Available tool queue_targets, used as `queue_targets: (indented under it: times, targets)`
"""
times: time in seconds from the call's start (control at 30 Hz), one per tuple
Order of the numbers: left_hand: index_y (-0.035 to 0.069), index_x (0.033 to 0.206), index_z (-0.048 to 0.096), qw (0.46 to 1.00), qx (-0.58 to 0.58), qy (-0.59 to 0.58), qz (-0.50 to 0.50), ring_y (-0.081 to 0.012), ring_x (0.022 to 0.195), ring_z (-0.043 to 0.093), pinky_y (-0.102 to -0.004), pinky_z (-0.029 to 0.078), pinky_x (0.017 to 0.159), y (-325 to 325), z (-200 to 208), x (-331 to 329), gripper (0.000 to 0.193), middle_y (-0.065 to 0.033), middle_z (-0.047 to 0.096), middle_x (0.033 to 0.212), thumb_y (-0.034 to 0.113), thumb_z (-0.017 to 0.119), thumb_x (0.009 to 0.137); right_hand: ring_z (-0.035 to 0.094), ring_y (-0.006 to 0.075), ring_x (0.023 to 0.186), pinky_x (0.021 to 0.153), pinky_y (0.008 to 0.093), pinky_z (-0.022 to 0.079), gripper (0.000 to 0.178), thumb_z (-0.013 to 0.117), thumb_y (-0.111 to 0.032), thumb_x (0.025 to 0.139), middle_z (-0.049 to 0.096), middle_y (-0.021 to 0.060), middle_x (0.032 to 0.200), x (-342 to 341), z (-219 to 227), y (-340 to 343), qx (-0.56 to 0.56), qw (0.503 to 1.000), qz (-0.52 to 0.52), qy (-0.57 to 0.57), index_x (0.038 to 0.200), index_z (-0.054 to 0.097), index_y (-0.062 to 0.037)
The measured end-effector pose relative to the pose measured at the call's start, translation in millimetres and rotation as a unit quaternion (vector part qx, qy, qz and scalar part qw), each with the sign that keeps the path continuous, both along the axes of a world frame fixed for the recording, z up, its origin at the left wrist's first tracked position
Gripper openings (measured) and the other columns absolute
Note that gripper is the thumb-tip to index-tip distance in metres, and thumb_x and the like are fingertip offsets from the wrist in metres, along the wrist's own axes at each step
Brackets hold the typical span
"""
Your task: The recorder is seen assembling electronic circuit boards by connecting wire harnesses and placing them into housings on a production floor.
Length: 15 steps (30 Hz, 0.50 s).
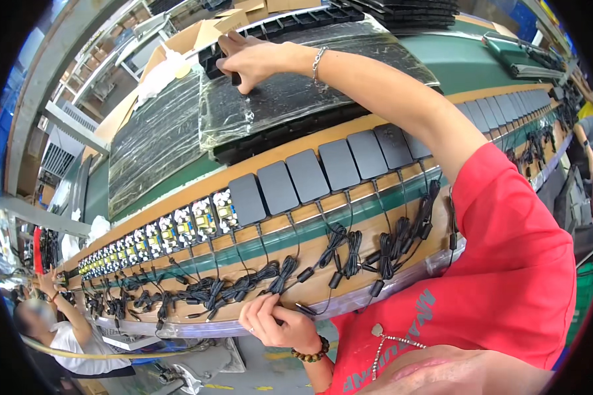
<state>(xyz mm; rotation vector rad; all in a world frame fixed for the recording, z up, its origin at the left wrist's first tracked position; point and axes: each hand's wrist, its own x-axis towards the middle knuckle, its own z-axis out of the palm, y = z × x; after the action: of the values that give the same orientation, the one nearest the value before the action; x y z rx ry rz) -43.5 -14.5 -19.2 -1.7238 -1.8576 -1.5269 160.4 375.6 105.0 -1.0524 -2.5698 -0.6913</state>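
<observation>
My right hand (247, 62) reaches across to the far side, at the corner of a black compartment tray (211, 60). Its fingers are closed, and a dark piece shows at the fingertips; its kind is unclear. Close to the near bench edge, my left hand (277, 321) has its fingers curled together, with nothing visible in them. Beside it lies a bundled black cable (283, 273) with a plug. A row of power adapters runs along the bench: to the right they have black covers (306, 176); to the left, open ones show circuit boards (203, 218).
A plastic-wrapped black stack (290, 92) lies behind the row, with more black trays (415, 14) at the back. A green conveyor surface (454, 62) extends beyond. At the far left a co-worker in a white shirt (79, 349) reaches toward the row. Metal posts stand on the left.
</observation>
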Motion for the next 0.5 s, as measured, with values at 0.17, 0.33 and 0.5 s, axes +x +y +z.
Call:
queue_targets:
  times: [0.17,0.33,0.5]
  targets:
    - [0.0,0.077,0.064,1.0,0.01,0.002,0.002,-0.0324,0.083,0.057,-0.0425,0.046,0.075,3,1,-1,0.022,-0.012,0.064,0.082,-0.017,0.05,0.074,0.054,0.0364,0.113,0.096,0.047,0.049,0.044,0.079,-0.031,0.072,0.052,0.016,0.117,10,-7,10,0.068,0.996,0.039,0.039,0.101,0.064,-0.0014]
    - [0.0,0.077,0.065,1.0,0.008,0.008,0.01,-0.032,0.083,0.057,-0.0422,0.046,0.075,1,1,-1,0.023,-0.0114,0.064,0.082,-0.017,0.051,0.074,0.055,0.0335,0.114,0.098,0.0426,0.048,0.041,0.076,-0.033,0.08,0.054,0.0178,0.119,-5,-31,-8,0.137,0.981,0.13,-0.034,0.104,0.065,-0.0023]
    - [0.001,0.077,0.065,1.0,0.018,0.005,-0.003,-0.0316,0.084,0.058,-0.0418,0.046,0.076,3,0,-1,0.024,-0.0106,0.065,0.083,-0.018,0.051,0.072,0.054,0.0359,0.122,0.103,0.0454,0.047,0.055,0.071,-0.036,0.086,0.053,0.0178,0.133,0,-25,-44,-0.123,0.974,0.136,0.13,0.131,0.057,-0.006]
